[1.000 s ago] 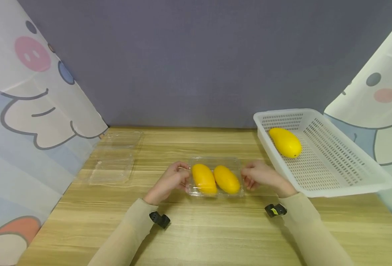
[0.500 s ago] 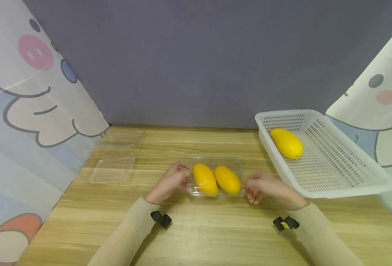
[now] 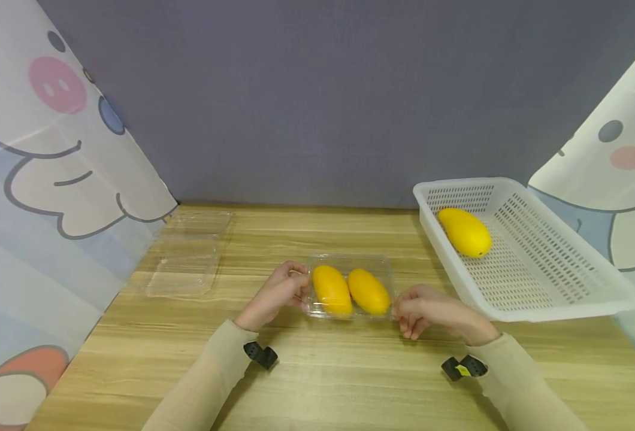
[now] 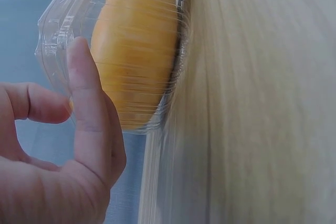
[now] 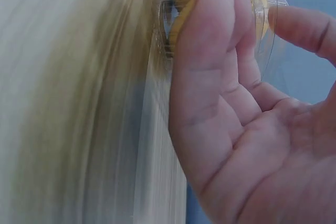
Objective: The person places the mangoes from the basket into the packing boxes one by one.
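A clear plastic clamshell box (image 3: pixel 356 261) with its lid closed over two yellow mangoes sits at mid-table in the head view. The left mango (image 3: pixel 332 291) and the right mango (image 3: pixel 368 291) lie side by side inside. At the box's left end, my left hand (image 3: pixel 278 293) pinches the rim between thumb and fingers; its thumb (image 4: pixel 48 106) shows at the flange in the left wrist view. My right hand (image 3: pixel 431 311) pinches the rim near the front right corner, with the thumb (image 5: pixel 302 27) on the flange and the fingers below it.
A white perforated basket (image 3: pixel 600 269) stands at the right, holding one more mango (image 3: pixel 465 233). Another clear clamshell box (image 3: pixel 185 272) lies opened out at the left. A grey panel (image 3: pixel 317 108) rises behind the wooden table (image 3: pixel 317 383), and cartoon-printed cloths flank both sides.
My right hand has slid along the box's right end toward its front corner. My left hand keeps its place, and the box and mangoes stay where they were.
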The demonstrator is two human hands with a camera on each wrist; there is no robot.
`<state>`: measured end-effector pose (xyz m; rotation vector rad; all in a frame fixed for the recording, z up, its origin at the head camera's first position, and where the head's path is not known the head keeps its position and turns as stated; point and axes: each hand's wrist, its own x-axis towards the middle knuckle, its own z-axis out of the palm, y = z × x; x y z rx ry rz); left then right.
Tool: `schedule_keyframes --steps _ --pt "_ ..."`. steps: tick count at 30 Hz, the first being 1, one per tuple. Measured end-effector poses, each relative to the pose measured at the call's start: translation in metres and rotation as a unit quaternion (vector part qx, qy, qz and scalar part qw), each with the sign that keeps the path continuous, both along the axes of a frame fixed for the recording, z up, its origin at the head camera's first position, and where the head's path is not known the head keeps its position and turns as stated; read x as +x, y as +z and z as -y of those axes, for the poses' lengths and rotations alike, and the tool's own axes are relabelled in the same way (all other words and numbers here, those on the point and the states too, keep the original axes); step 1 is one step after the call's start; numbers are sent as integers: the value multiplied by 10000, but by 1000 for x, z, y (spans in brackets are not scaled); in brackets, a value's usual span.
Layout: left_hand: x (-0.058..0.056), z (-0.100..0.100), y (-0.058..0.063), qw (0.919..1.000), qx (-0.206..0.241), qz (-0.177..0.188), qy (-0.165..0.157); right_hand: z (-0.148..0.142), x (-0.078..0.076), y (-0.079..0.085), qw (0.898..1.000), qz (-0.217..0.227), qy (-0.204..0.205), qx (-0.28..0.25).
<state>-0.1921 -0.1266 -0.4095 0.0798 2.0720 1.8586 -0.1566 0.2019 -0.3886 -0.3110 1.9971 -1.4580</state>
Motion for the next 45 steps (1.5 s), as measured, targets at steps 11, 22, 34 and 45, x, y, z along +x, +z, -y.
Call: schedule_keyframes --steps 11,22,34,45 --pt "-1 1 -1 10000 -38 -33 28 1 -3 -4 9998 29 109 -177" --pt "-1 0 -1 10000 -38 -69 17 2 -3 -5 9999 22 34 -114" --pt "-1 -2 -3 9999 6 -132 73 2 -4 -6 9999 46 -149 0" --pt "1 8 10 9977 -427 15 -517 4 -4 -5 9997 30 -225 -4"
